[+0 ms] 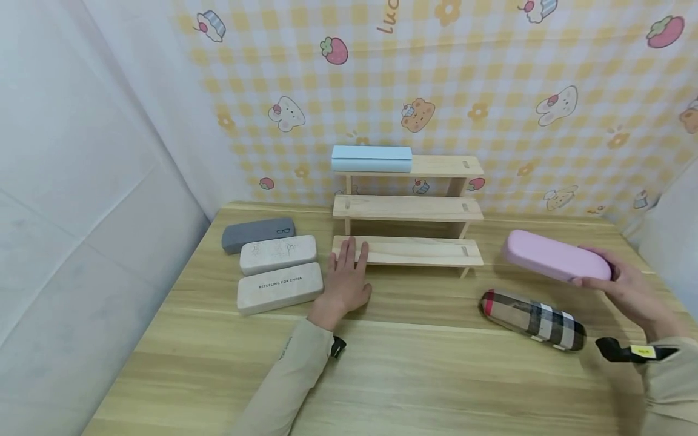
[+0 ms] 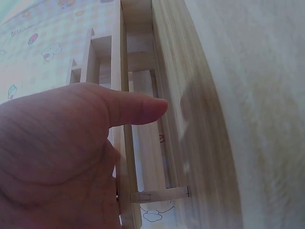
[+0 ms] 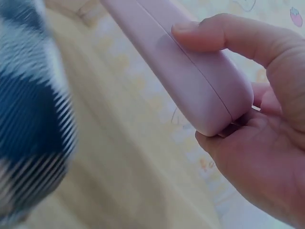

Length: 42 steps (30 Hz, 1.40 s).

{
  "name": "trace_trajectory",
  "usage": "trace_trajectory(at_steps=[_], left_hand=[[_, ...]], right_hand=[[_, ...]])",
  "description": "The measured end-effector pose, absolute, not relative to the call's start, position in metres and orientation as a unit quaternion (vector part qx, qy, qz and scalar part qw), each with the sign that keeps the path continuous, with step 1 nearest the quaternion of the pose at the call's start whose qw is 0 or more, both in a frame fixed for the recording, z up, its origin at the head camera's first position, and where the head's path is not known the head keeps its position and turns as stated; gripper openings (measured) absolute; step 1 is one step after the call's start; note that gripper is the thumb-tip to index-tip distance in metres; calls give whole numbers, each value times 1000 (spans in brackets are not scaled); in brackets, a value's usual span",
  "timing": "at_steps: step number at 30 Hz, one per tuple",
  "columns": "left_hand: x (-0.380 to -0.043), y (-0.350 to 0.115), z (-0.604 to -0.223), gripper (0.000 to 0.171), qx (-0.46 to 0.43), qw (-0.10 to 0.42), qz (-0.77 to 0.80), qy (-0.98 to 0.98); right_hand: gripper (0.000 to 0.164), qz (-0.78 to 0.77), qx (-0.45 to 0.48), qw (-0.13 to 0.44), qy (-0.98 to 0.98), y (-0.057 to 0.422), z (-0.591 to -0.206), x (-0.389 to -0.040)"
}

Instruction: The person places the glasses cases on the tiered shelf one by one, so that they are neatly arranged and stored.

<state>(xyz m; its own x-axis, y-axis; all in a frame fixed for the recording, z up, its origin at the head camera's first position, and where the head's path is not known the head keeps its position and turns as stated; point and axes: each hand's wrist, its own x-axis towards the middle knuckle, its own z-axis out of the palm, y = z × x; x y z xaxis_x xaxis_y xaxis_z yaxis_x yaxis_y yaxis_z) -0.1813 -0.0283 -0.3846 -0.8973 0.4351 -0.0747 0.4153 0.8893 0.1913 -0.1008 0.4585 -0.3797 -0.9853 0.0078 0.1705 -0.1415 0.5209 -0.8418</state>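
Head view: I have the left hand (image 1: 347,284) at the left end of the lowest shelf (image 1: 420,250) of a three-tier wooden rack (image 1: 408,208). Its fingers are extended and a little spread, resting on the board; the left wrist view shows the thumb straight, out past the shelf's front edge.

I have the right hand (image 1: 635,287) to the right of the rack, pinching the near end of a pink case (image 1: 553,255) between thumb and fingers. The case slants, its far end pointing toward the rack but apart from it, and it appears raised off the table (image 1: 436,375). In the right wrist view I note the thumb beside the seam line along the case's side.

A plaid case (image 1: 534,320) lies on the table just below the pink one in head view. On the top shelf, left end, I record a light blue case (image 1: 372,158). Left of the rack, three more lie in a row: a grey case (image 1: 257,234) with a small glasses mark, a white patterned case (image 1: 278,254), and a pale lettered case (image 1: 280,289) just beside the left hand. Behind: a yellow-checked cloth (image 1: 491,72).
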Motion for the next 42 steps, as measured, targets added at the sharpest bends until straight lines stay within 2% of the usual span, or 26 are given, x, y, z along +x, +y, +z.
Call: trace_trajectory(at_steps=[13,21,31,42], left_hand=[[-181,-28,-383,80,216,68,91,970],[-181,-27,-381,83,215,73,85,970],[-180,-27,-380,85,211,72,93,970],[-181,-27,-384,85,210,65,88,972]], right_hand=[[64,470,32,55,-880,440,-333,-136],[63,557,77,45,-826,423,-304,-163],[63,498,76,20,-863,399,-270,-191],[64,485,61,2,-872,374,-253,-223]])
